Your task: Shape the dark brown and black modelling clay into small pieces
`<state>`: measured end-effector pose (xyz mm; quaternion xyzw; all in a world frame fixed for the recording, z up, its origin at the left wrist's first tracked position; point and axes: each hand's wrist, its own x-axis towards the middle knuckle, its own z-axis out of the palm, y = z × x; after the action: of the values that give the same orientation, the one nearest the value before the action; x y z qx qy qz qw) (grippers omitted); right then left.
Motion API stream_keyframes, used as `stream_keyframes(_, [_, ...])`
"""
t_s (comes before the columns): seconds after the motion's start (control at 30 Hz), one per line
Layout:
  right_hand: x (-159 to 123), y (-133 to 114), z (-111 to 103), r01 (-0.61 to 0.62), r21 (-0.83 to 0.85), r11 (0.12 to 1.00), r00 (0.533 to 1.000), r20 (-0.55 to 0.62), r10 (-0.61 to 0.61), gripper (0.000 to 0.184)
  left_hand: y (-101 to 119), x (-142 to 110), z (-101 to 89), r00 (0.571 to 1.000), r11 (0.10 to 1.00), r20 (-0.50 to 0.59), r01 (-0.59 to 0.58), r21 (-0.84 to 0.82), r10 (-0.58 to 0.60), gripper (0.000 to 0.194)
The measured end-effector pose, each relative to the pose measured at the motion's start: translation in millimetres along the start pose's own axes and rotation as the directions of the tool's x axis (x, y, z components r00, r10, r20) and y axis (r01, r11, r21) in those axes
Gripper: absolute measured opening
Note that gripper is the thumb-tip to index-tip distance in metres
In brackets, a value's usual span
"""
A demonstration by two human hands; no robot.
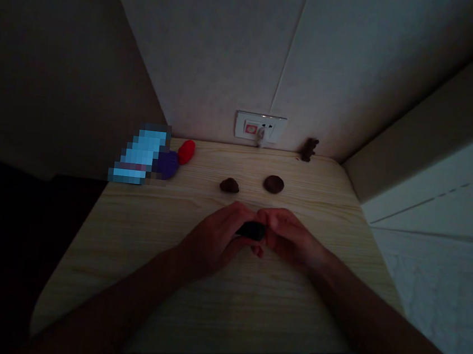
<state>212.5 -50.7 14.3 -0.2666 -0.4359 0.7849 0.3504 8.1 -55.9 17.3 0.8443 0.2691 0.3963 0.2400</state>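
Over the middle of the wooden table, my left hand (217, 237) is closed around a small black lump (251, 230); its exact kind is too dark to make out. My right hand (287, 236) pinches the right side of the same lump, its fingers touching those of the left. Just beyond the hands lie a dark brown lump (229, 185) and, to its right, a shallow round brown dish-like piece (273, 184). Both sit apart from my fingers.
A blurred-out bright screen (141, 153) lies at the table's (222, 311) back left, beside a purple ball (167, 165) and a red lump (186, 152). A small brown figure (309, 150) stands at the back right. A wall socket (260, 127) holds a plug.
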Motion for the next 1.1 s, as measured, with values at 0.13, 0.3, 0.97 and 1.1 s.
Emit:
stream_keyframes(0.13, [0.7, 4.0, 0.4, 0.005, -0.068, 0.998, 1.000, -0.021, -0.006, 0.037, 0.0, -1.3, 3.5, 1.000, 1.000, -0.011, 0.017, -0.023, -0.017, 0.013])
stream_keyframes(0.3, [2.0, 4.4, 6.1, -0.014, -0.045, 0.999, 0.999, -0.040, 0.012, 0.040, -0.9, -2.9, 5.2, 0.999, 0.998, -0.032, 0.041, -0.052, -0.043, 0.010])
stream_keyframes(0.97, [4.9, 6.3, 11.0, 0.007, 0.107, 0.994, 0.995, -0.096, 0.003, 0.043, 2.8, -4.3, 7.2, 0.975, 0.959, -0.046, 0.206, -0.196, -0.219, 0.016])
stream_keyframes(1.1, [4.6, 6.5, 9.7, 0.052, 0.147, 0.988, 0.996, -0.078, -0.041, 0.043, 2.6, -6.3, 6.9, 0.969, 0.943, -0.037, 0.227, -0.242, -0.243, 0.018])
